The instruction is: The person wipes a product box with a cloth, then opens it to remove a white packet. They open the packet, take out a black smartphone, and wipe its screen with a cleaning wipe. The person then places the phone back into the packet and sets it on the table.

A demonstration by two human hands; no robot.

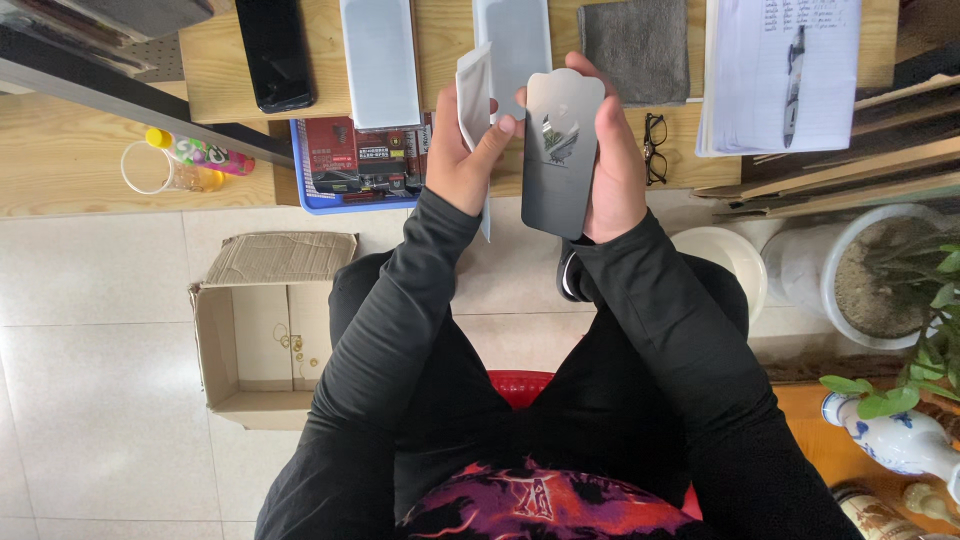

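Right hand (612, 165): fingers wrapped behind a dark glossy sheet (562, 150), gripping it by its long edges, upright above the lap.
Left hand (468, 150): pinching a white sleeve (474, 92) between thumb and fingers, just beside the sheet; the thumb tip touches the sheet's left edge.
Sheet: looks thin, stiff, light and smooth, likely slippery and prone to crack or smudge; best held by the edges.
Sleeve: thin, limp, very light.
Table (450, 40): a black phone (274, 52) near the left end, a grey cloth (633, 48), glasses (655, 148) at the near edge.
Floor: open cardboard box (262, 335) at left.
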